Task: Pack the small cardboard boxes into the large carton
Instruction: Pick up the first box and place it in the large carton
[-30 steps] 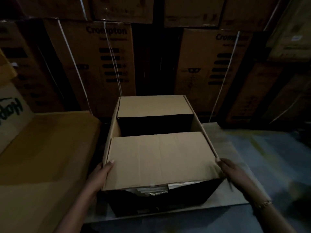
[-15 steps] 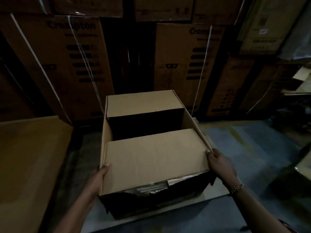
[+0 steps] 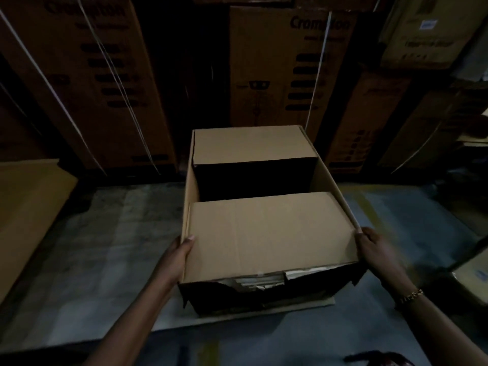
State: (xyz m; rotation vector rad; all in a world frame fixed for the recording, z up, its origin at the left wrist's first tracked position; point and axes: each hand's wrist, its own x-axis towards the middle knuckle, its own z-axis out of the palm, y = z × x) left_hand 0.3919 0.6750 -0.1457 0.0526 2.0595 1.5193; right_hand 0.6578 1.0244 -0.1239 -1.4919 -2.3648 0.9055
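Carton [image 3: 188,196] base shadowed, both hands' fingers hidden behind sides.

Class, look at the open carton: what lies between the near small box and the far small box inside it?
In the head view, only a dark empty gap separates the near small box from the far small box inside the large carton.

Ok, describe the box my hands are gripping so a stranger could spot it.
Find the large open brown carton on the floor before the stacked printed cartons. Two plain cardboard boxes sit inside; yours is the near one, wider and lower than the far box.
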